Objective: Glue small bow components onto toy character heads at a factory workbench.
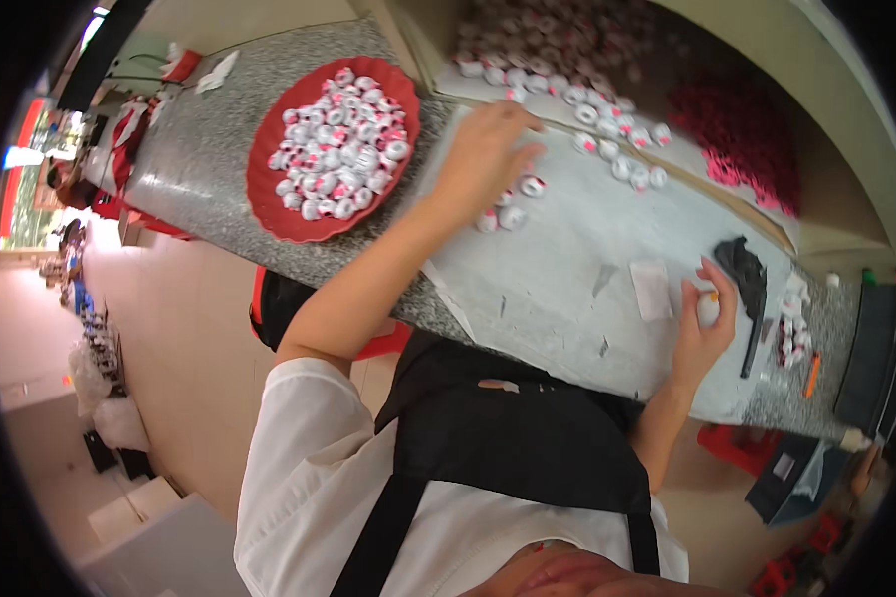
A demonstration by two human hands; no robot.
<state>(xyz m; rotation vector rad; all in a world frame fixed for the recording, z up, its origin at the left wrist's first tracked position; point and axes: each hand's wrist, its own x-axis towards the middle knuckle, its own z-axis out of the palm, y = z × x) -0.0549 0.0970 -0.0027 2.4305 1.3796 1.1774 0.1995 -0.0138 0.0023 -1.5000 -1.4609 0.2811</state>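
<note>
My left hand (pixel 490 154) reaches over the far left part of the grey-white sheet (pixel 558 269). Its fingers and thumb are apart, and no held thing shows between them. Just below its fingers lie a few small round white pieces (pixel 513 217) with pink and dark marks. At the right of the sheet, my right hand (pixel 705 323) grips a white ball (pixel 709 309) with a yellowish spot between thumb and fingers. Beside that hand are a pale rectangular pad (pixel 651 291) and a crumpled black cloth (pixel 743 271).
A red scalloped dish (pixel 265 189) full of similar white pieces stands left on the speckled counter (pixel 194 159). Along the back, more pieces (pixel 587 109) line a shelf beside a pink-red heap (pixel 742 149). An orange stick (pixel 812 375) and a dark box (pixel 869 348) lie right.
</note>
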